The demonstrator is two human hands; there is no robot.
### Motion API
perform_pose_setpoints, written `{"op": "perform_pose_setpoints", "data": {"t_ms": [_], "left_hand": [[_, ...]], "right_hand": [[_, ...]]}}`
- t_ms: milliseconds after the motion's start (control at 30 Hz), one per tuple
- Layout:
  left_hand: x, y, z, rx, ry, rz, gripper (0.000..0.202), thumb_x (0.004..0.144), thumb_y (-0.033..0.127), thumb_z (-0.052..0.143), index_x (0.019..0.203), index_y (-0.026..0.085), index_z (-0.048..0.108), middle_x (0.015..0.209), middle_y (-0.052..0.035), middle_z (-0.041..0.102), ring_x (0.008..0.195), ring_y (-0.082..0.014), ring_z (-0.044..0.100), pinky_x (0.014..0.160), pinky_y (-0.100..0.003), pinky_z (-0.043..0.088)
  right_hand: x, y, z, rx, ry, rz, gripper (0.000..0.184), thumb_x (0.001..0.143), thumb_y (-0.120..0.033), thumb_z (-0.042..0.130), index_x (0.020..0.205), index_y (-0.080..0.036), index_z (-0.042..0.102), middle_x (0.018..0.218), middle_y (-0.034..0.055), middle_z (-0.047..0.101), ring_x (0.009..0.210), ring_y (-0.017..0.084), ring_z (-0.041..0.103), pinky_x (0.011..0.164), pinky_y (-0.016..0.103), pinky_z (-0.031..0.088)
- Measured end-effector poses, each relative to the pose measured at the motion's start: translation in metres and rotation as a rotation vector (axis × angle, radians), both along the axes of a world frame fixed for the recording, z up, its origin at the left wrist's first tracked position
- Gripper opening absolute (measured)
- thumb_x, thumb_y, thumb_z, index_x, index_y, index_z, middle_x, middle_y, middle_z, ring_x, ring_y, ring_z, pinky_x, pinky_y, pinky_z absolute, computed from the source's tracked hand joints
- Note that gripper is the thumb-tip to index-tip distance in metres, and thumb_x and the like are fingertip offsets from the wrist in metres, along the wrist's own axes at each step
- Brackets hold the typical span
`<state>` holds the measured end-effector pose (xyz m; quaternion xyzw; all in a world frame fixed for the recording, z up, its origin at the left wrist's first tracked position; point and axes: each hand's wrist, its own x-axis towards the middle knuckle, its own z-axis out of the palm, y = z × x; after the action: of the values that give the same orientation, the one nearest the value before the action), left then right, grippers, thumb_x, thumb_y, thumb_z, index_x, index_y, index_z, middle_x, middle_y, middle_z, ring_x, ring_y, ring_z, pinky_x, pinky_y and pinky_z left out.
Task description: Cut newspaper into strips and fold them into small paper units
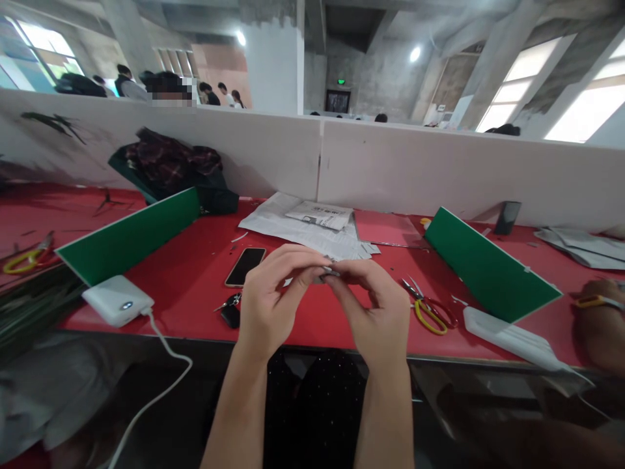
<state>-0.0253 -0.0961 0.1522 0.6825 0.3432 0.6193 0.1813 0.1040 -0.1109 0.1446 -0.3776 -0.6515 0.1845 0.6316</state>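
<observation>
My left hand (273,293) and my right hand (375,303) meet above the red table (195,273), fingertips pinched together on a small grey piece (328,273) too small to name. Both hands hover over the table's front edge. A smartphone (245,266) lies face up just left of my left hand, with a bunch of keys (229,309) below it. Scissors with yellow and red handles (430,309) lie right of my right hand.
Two green boards (131,234) (488,264) lean at each side. Newspapers (312,228) lie behind my hands, a white power bank (117,299) with cable at left. Another person's arm (600,326) rests at right. A white partition (390,169) backs the table.
</observation>
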Motion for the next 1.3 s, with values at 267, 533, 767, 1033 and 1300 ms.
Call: {"op": "perform_pose_setpoints", "data": {"t_ms": [267, 533, 767, 1033, 1300], "left_hand": [[0.004, -0.001, -0.001, -0.062, -0.105, -0.013, 0.01, 0.078, 0.019, 0.061, 0.086, 0.02, 0.065, 0.081, -0.0022, 0.066, 0.074, -0.0145, 0.063, 0.064, -0.025, 0.054], [0.008, -0.009, 0.005, -0.081, -0.024, -0.029, 0.011, 0.077, 0.017, 0.061, 0.086, 0.019, 0.064, 0.086, -0.003, 0.066, 0.083, -0.0158, 0.063, 0.073, -0.026, 0.055], [0.002, -0.007, 0.005, -0.1, 0.002, -0.056, 0.009, 0.076, 0.018, 0.061, 0.085, 0.018, 0.065, 0.084, -0.0038, 0.066, 0.077, -0.0161, 0.064, 0.07, -0.028, 0.056], [-0.007, -0.011, 0.006, -0.166, 0.138, 0.02, 0.014, 0.077, 0.023, 0.061, 0.089, 0.022, 0.068, 0.086, -0.0029, 0.07, 0.076, -0.0171, 0.065, 0.068, -0.027, 0.056], [-0.005, -0.006, 0.003, -0.166, 0.158, 0.035, 0.013, 0.081, 0.024, 0.055, 0.088, 0.021, 0.065, 0.078, -0.0015, 0.069, 0.07, -0.0147, 0.064, 0.063, -0.023, 0.052]], "right_hand": [[-0.006, -0.004, 0.001, -0.013, 0.028, -0.018, 0.012, 0.083, -0.015, 0.049, 0.087, -0.022, 0.058, 0.086, 0.0021, 0.06, 0.081, 0.014, 0.06, 0.071, 0.03, 0.053], [-0.004, -0.002, -0.003, 0.097, -0.054, -0.164, 0.016, 0.082, -0.013, 0.049, 0.09, -0.024, 0.055, 0.121, 0.0067, 0.043, 0.115, 0.024, 0.044, 0.081, 0.04, 0.052], [0.0, 0.0, -0.005, 0.076, -0.082, -0.131, 0.017, 0.084, -0.014, 0.047, 0.091, -0.026, 0.056, 0.119, 0.0055, 0.044, 0.112, 0.022, 0.047, 0.081, 0.038, 0.051], [-0.003, 0.002, -0.004, 0.027, -0.156, -0.075, 0.019, 0.088, -0.013, 0.041, 0.09, -0.024, 0.056, 0.101, 0.0031, 0.053, 0.092, 0.015, 0.056, 0.068, 0.027, 0.054], [-0.003, 0.004, -0.005, -0.003, -0.166, -0.092, 0.019, 0.086, -0.012, 0.041, 0.087, -0.022, 0.058, 0.099, 0.0033, 0.055, 0.085, 0.013, 0.057, 0.068, 0.026, 0.052]]}}
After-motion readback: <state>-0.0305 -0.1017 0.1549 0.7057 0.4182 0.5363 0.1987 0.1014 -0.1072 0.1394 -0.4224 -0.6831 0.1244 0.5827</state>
